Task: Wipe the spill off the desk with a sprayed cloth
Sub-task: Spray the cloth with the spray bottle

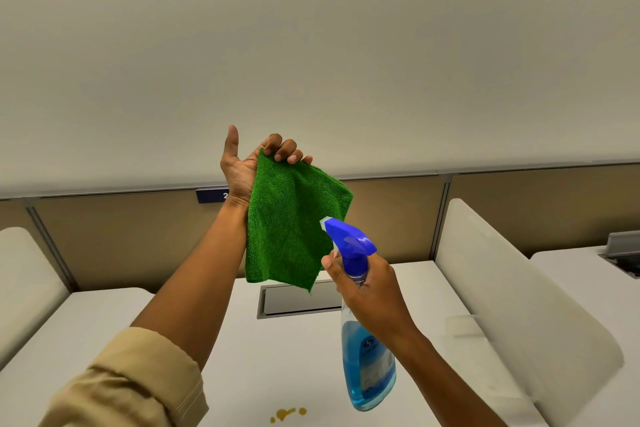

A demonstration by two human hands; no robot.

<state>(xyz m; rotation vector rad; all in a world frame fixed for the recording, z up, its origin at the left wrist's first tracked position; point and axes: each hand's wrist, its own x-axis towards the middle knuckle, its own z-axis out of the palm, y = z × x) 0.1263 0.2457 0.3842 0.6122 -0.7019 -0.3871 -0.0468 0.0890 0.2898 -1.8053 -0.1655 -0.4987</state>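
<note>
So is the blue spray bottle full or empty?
Partly full. The spray bottle, held in the right hand, shows blue liquid in its lower body, while the part just below the hand looks clear.

Cloth (294, 222) hung above desk (304, 364) centre, w/ spray bottle (367, 350) just right of it. Spill (287, 414) lay at desk's near edge; cable hatch (299, 298) toward far edge.

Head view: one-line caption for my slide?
Left hand holds green cloth up; right hand aims spray bottle at it.
</note>
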